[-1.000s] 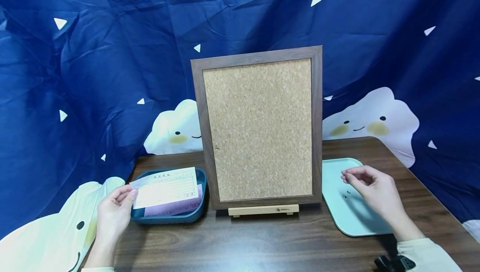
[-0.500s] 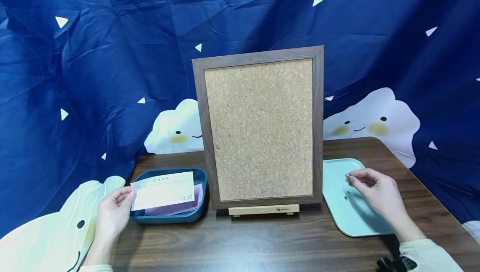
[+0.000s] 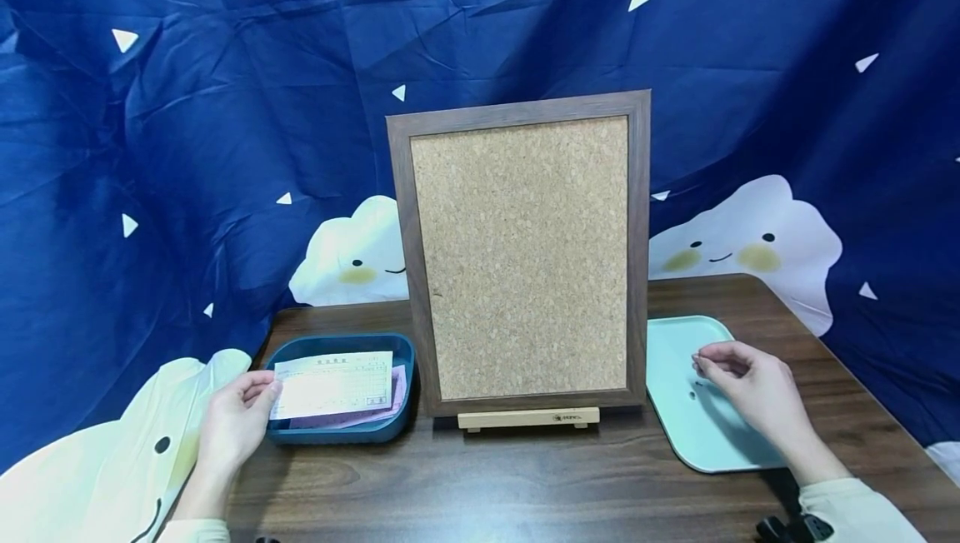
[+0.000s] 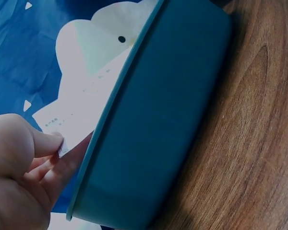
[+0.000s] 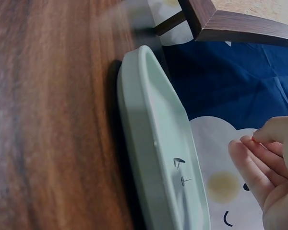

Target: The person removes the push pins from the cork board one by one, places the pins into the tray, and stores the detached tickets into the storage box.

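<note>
In the head view my left hand (image 3: 236, 420) pinches the left end of a white printed paper slip (image 3: 333, 383) between thumb and fingers. The slip is over a blue plastic basket (image 3: 341, 436), partly covering a pink printed slip (image 3: 399, 393) inside. At the right, my right hand (image 3: 759, 397) is raised above a pale green tray (image 3: 678, 435). Thumb and fingertips pinch a tiny thing, apparently a thumbtack (image 5: 254, 134), mostly hidden by the fingers. Loose metal thumbtacks (image 5: 184, 181) lie on the tray, visible in the right wrist view.
A cork board (image 3: 525, 268) in a brown wooden frame stands upright at the centre, on a small light wooden stand (image 3: 527, 419). Everything rests on a dark wooden table (image 3: 487, 485). A blue cloth (image 3: 517, 18) with clouds hangs behind.
My left hand has shifted slightly right, and the white slip is lower, nearer the basket. The right hand moved slightly right at first, then stays almost still, its fingertips still pinched.
</note>
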`<state>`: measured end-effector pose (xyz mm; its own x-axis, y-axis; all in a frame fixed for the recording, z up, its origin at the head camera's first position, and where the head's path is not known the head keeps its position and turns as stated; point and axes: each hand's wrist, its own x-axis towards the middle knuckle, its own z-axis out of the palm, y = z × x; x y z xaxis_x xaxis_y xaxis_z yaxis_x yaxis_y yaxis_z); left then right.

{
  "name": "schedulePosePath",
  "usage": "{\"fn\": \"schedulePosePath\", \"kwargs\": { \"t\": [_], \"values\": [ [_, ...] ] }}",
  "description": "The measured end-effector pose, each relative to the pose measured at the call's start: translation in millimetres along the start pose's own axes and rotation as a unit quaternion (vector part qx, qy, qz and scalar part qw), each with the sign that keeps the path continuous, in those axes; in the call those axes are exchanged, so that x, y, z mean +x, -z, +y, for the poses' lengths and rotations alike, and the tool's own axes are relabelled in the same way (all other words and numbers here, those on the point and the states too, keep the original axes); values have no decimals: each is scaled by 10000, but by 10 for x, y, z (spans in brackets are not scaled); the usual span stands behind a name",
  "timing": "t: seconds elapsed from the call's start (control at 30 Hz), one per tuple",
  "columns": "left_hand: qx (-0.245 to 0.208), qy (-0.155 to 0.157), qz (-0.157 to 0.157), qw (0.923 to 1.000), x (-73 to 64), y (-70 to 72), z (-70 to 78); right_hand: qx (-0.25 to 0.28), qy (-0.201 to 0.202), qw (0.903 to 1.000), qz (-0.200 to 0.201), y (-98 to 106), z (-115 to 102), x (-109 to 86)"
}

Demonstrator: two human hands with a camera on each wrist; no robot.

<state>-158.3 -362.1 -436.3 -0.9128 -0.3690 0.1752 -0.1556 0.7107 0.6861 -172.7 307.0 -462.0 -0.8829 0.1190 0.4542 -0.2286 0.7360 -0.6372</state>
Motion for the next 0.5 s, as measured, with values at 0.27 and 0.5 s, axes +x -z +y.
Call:
{"fn": "schedulePosePath", "kwargs": {
  "t": [0.27,0.5],
  "values": [
    [124,-99,-354,9992,11,2,17,-345,-151,9988,-312,-8,81,-19],
    [404,-303,-603,9969,46,-4,-6,-604,-234,9967,-489,6,110,-8]
  ]
}}
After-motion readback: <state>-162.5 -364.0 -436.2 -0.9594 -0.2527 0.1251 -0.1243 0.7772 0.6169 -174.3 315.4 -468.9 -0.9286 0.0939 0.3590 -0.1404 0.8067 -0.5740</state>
